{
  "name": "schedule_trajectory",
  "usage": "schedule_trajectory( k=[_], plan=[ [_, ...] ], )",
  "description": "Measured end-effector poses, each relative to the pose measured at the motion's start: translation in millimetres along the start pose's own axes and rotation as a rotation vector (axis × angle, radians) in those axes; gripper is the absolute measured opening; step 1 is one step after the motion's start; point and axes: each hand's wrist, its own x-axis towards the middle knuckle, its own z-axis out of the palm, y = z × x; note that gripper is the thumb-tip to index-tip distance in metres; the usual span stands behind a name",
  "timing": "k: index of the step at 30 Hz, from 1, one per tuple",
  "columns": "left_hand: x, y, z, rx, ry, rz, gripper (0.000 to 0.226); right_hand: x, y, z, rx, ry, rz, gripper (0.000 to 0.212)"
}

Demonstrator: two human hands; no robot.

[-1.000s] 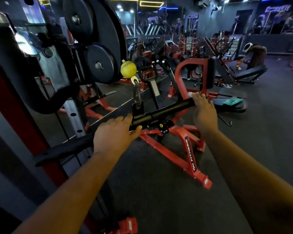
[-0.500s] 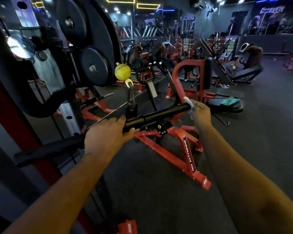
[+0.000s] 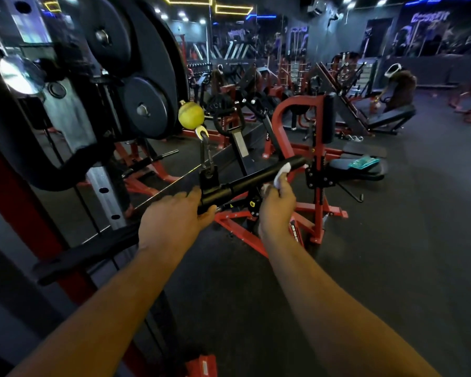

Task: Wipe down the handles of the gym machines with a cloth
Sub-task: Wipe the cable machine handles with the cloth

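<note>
Gym, weight plates (image 3: 147, 104), seemingly exercise machines (image 3: 305, 148)

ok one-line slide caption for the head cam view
Left hand steadies the black cable bar while the right hand wipes it with a white cloth.

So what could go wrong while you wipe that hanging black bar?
The bar hangs from a single clip under the yellow ball, so it could swing or tip if the left hand lets go. The white cloth is small and bunched in the right hand; it might slip off the bar's end.
</note>
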Motion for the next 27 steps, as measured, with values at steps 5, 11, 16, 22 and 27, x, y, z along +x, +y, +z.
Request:
schedule_trajectory(
  k=[5, 11, 16, 22, 27],
  plan=[
    [-2.8, 1.9, -1.3, 0.031, 0.01, 0.0, 0.056, -27.7, 12.3, 10.0, 0.174, -0.098, 0.154, 0.036],
    [-6.2, 1.9, -2.4, 0.037, 0.008, -0.007, 0.058, 27.3, -24.9, -3.0, -0.142, 0.138, 0.017, 0.037],
    [-6.2, 1.7, 1.5, -0.004, 0.009, -0.038, 0.057, -20.9, -8.3, 3.6, -0.426, -0.094, -0.182, 0.033],
    [-3.0, -0.8, 0.4, 0.082, 0.011, -0.016, 0.056, -82.5, 19.5, -4.7, -0.561, -0.458, -0.362, 0.041],
    [-4.2, 1.5, -1.4, 0.092, 0.007, 0.001, 0.059, -27.2, -10.8, -25.3, -0.572, -0.25, -0.415, 0.044]
  ],
)
